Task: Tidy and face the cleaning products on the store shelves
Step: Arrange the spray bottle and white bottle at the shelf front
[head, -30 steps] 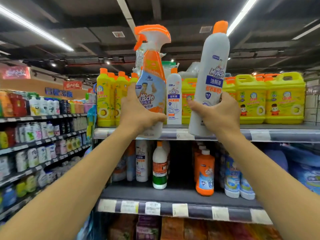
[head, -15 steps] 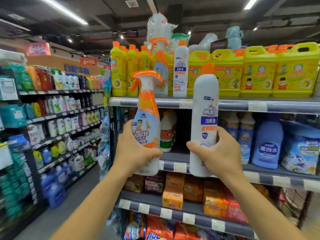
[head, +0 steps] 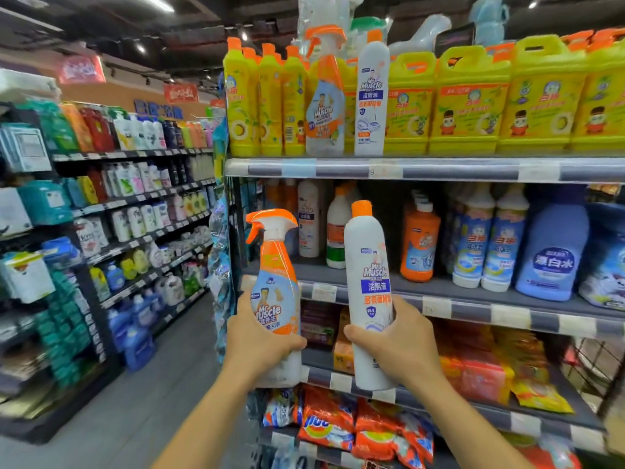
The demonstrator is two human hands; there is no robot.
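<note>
We see a grey aisle floor [head: 135,401] | dark open ceiling [head: 101,28] with a bright strip light [head: 157,1] and small spotlights [head: 140,48] | orange wall band [head: 135,94] carrying red signs [head: 81,70] | dark tiered shelving [head: 135,154] on our left | grey-edged shelf unit [head: 439,170] close on our right | wire mesh panel [head: 595,360] at far right

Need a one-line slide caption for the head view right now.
Left hand holds an orange-trigger spray bottle, right hand a tall white orange-capped bottle, in front of the grey store shelves.
</note>
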